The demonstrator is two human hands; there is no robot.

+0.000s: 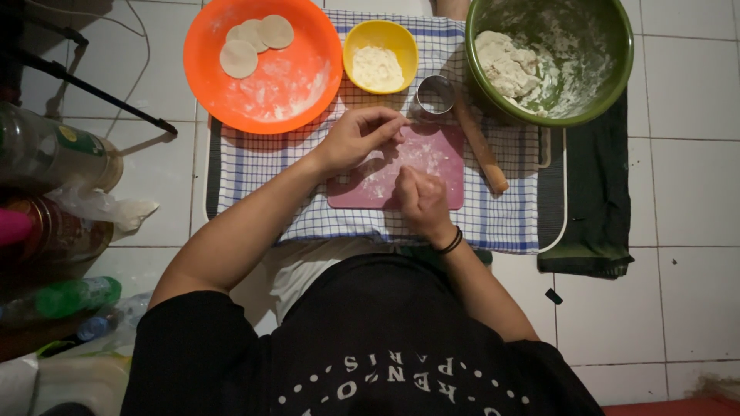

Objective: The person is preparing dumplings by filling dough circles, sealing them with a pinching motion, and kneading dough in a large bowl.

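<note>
Head view showed the left hand (356, 139) pinched shut at the far edge of a floured pink rectangular cutting board (432, 158), while the right hand (420, 200) was curled into a fist on its near edge; whether either held dough could not be told. Beside them lay a small round metal cutter (435, 95) and a wooden rolling pin (479, 142) on a blue-checked white cloth (254, 166). Beyond stood an orange round plastic plate (293, 85) with three pale dough discs (254, 42), a yellow bowl of flour (380, 55) and a green bowl of dough (547, 58).
</note>
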